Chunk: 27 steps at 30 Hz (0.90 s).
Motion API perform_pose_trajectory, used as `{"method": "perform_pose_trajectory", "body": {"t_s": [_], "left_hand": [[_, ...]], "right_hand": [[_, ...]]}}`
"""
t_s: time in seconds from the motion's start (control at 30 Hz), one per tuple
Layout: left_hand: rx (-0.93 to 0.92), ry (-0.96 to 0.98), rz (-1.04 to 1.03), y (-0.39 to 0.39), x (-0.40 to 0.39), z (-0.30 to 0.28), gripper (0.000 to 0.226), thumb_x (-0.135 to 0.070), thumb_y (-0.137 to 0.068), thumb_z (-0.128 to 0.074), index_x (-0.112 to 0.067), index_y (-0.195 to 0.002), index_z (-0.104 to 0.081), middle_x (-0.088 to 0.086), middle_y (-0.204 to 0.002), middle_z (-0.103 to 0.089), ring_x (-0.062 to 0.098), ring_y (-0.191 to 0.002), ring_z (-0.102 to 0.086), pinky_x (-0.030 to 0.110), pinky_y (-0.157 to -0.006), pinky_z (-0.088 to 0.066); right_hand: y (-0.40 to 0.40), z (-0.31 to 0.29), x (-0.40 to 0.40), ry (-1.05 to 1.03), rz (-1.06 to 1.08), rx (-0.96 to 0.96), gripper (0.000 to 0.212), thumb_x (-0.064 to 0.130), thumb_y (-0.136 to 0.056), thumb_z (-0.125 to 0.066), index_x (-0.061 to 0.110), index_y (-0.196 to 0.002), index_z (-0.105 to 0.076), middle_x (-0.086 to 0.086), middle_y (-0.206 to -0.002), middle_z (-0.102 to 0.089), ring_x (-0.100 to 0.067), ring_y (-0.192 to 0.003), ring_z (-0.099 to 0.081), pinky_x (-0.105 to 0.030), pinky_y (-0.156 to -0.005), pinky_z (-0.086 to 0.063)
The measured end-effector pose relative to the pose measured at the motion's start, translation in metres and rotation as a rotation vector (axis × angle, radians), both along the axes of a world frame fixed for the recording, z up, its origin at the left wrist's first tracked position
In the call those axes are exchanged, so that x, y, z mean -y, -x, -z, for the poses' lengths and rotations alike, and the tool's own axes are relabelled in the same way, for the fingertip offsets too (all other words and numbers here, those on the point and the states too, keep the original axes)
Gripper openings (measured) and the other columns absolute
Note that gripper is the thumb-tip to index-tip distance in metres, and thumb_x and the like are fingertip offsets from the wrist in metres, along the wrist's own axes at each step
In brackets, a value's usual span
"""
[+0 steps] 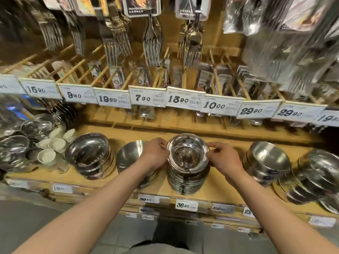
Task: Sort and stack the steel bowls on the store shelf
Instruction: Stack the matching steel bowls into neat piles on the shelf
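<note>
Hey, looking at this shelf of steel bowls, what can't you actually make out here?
All from the head view:
- Bowl count in the middle stack: the rims blur together.
- The bowl behind the left hand: hand and forearm cover its right side.
- Fingertip contact of the right hand on the top bowl: too small to tell.
- Hanging packets at upper right: motion blurred.
- Small shelf-edge price labels: too blurred to read.
</note>
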<state>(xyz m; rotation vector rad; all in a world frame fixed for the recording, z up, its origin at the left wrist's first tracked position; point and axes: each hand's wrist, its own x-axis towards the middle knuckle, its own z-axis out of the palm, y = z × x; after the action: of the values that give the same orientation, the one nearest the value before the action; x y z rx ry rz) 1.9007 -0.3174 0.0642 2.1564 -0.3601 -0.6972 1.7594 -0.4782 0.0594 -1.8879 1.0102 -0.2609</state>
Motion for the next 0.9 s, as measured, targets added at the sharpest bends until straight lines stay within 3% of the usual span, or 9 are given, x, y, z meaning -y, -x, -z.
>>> {"method": "perform_pose_trajectory", "body": {"t_s": [0.13, 0.27, 0.37, 0.5, 0.53, 0.6, 0.67, 0.77, 0.9], "left_hand": [[0.094, -0.077, 0.065, 0.006, -0.004, 0.006, 0.014, -0.011, -0.089, -0.061, -0.016, -0.101, -0.066, 0.006, -0.098, -0.071, 0.027, -0.093, -0.068, 0.042, -0.085, -0.059], [0.094, -0.071, 0.093, 0.008, -0.003, 0.012, 0.024, -0.007, -0.088, -0.06, -0.009, -0.11, -0.068, 0.012, -0.104, -0.072, 0.031, -0.097, -0.068, 0.042, -0.087, -0.059], [0.148, -0.106, 0.129, 0.005, -0.003, 0.016, 0.025, -0.009, -0.088, -0.059, -0.01, -0.11, -0.07, 0.01, -0.105, -0.073, 0.028, -0.097, -0.068, 0.039, -0.087, -0.057], [0.151, -0.089, 0.157, -0.001, -0.003, 0.018, 0.024, -0.009, -0.09, -0.058, -0.014, -0.109, -0.072, 0.005, -0.102, -0.074, 0.022, -0.091, -0.069, 0.037, -0.086, -0.058], [0.173, -0.089, 0.177, -0.003, -0.002, 0.018, 0.024, -0.009, -0.09, -0.058, -0.014, -0.108, -0.073, 0.004, -0.102, -0.075, 0.022, -0.093, -0.069, 0.035, -0.086, -0.057], [0.202, -0.079, 0.196, -0.005, 0.0, 0.018, 0.02, -0.01, -0.091, -0.058, -0.012, -0.1, -0.076, 0.005, -0.098, -0.076, 0.023, -0.094, -0.068, 0.036, -0.085, -0.055], [0.207, -0.061, 0.203, -0.005, 0.002, 0.018, 0.018, -0.014, -0.092, -0.059, -0.013, -0.096, -0.077, 0.004, -0.093, -0.076, 0.022, -0.091, -0.068, 0.035, -0.082, -0.055], [0.217, -0.055, 0.233, -0.004, 0.001, 0.019, 0.021, -0.016, -0.094, -0.058, -0.016, -0.098, -0.078, 0.001, -0.092, -0.076, 0.019, -0.088, -0.067, 0.03, -0.077, -0.052], [0.212, -0.038, 0.252, -0.006, -0.001, 0.022, 0.023, -0.016, -0.094, -0.056, -0.02, -0.101, -0.078, -0.001, -0.095, -0.076, 0.017, -0.089, -0.066, 0.026, -0.076, -0.048]], "right_hand": [[0.001, 0.013, -0.005, 0.151, -0.044, -0.062, 0.025, 0.013, -0.083, -0.07, 0.017, -0.106, -0.078, 0.008, -0.068, -0.069, -0.018, -0.072, -0.068, -0.033, -0.075, -0.05], [0.005, 0.014, -0.007, 0.253, -0.008, -0.054, 0.017, 0.009, -0.082, -0.071, 0.016, -0.096, -0.077, 0.016, -0.065, -0.062, -0.001, -0.064, -0.055, -0.026, -0.059, -0.04], [0.005, 0.015, -0.008, 0.285, -0.016, -0.062, 0.014, 0.007, -0.081, -0.071, 0.017, -0.089, -0.077, 0.021, -0.062, -0.058, 0.006, -0.061, -0.049, -0.03, -0.06, -0.036], [0.006, 0.018, -0.011, 0.275, 0.016, -0.064, 0.018, 0.01, -0.082, -0.073, 0.027, -0.082, -0.065, 0.021, -0.061, -0.058, 0.007, -0.059, -0.051, -0.008, -0.052, -0.038], [0.007, 0.019, -0.011, 0.254, 0.028, -0.071, 0.018, 0.012, -0.082, -0.074, 0.027, -0.083, -0.064, 0.019, -0.063, -0.061, 0.004, -0.061, -0.055, -0.008, -0.054, -0.04], [0.01, 0.02, -0.011, 0.203, 0.043, -0.092, 0.02, 0.015, -0.081, -0.075, 0.031, -0.081, -0.063, 0.011, -0.068, -0.068, -0.01, -0.065, -0.067, -0.027, -0.065, -0.055], [0.012, 0.021, -0.012, 0.18, 0.047, -0.11, 0.024, 0.016, -0.08, -0.076, 0.033, -0.079, -0.059, 0.007, -0.072, -0.07, -0.018, -0.07, -0.071, -0.037, -0.072, -0.058], [0.014, 0.024, -0.014, 0.164, 0.049, -0.119, 0.017, 0.016, -0.079, -0.075, 0.027, -0.085, -0.063, 0.008, -0.073, -0.069, -0.017, -0.071, -0.069, -0.036, -0.07, -0.057], [0.014, 0.029, -0.017, 0.19, 0.053, -0.137, 0.018, 0.015, -0.08, -0.073, 0.026, -0.088, -0.062, 0.013, -0.07, -0.063, -0.003, -0.067, -0.058, -0.021, -0.058, -0.042]]}}
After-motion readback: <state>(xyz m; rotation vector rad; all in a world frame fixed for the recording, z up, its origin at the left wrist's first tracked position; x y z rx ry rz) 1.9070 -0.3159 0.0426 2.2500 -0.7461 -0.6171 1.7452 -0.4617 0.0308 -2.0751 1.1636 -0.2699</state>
